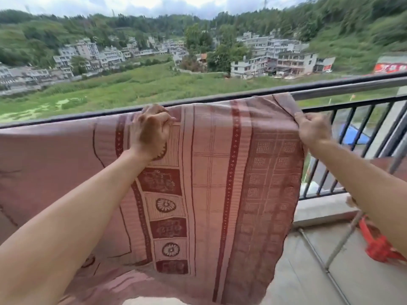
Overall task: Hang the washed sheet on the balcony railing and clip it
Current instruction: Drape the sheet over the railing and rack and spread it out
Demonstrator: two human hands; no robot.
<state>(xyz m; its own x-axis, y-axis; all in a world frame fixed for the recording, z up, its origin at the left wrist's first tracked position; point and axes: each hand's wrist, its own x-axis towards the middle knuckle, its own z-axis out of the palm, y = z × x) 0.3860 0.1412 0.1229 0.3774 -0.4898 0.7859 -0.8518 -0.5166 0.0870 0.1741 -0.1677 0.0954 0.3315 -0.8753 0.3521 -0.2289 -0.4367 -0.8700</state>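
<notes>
A pink sheet (220, 172) with dark red flower and grid patterns is draped over the balcony railing (343, 89) and hangs down on my side to the floor. My left hand (149, 130) grips a bunch of the sheet at the top of the railing. My right hand (312, 128) pinches the sheet's right edge just below the rail. The rail under the cloth is hidden. No clip shows in either hand.
Dark vertical railing bars (352, 137) stand to the right above a concrete kerb (323, 210). A metal rack frame (343, 241) leans at the right, with a red plastic thing (376, 245) beside it on the tiled floor. Beyond the railing lie fields and houses.
</notes>
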